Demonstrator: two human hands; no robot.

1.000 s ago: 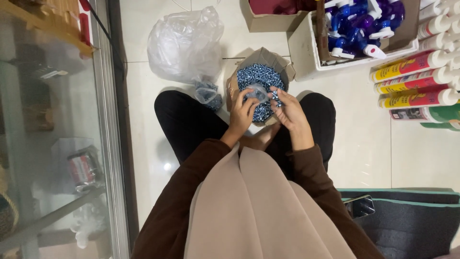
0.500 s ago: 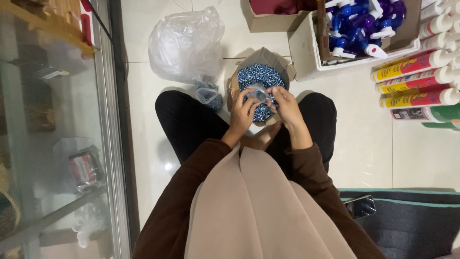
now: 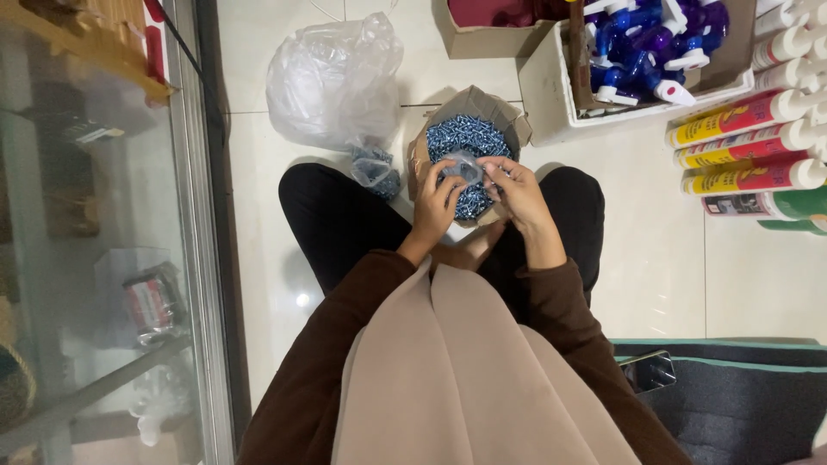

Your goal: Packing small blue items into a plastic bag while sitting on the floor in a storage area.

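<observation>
Small clear plastic bag (image 3: 463,166) is being held up between both hands directly above the open cardboard box of blue-grey screws (image 3: 469,138), which is sitting on the tiled floor (image 3: 603,258) between the person's knees. Compared with the frame one second ago, almost nothing is changing: the bag is staying over the box, both hands are staying at the same height, and the fingers are only shifting slightly along the bag's rim.

Left hand (image 3: 435,205) is pinching the left edge of the bag, fingers curled and closed on the plastic, thumb pressing from the near side. Right hand (image 3: 517,191) is gripping the right edge in the same way, fingertips bent inward over the rim; the palm is partly open but the finger ends are closing on the bag. Whether the bag is holding any screws cannot be told from this view.

Just left of the box, a second small bag of screws (image 3: 376,172) is lying on the floor, touching a large crumpled clear plastic sack (image 3: 332,82). A white crate of spray bottles (image 3: 637,52) is standing to the right of the box, and sealant tubes (image 3: 749,146) are lying in a row beside it. A glass cabinet (image 3: 95,241) is running along the left side.
</observation>
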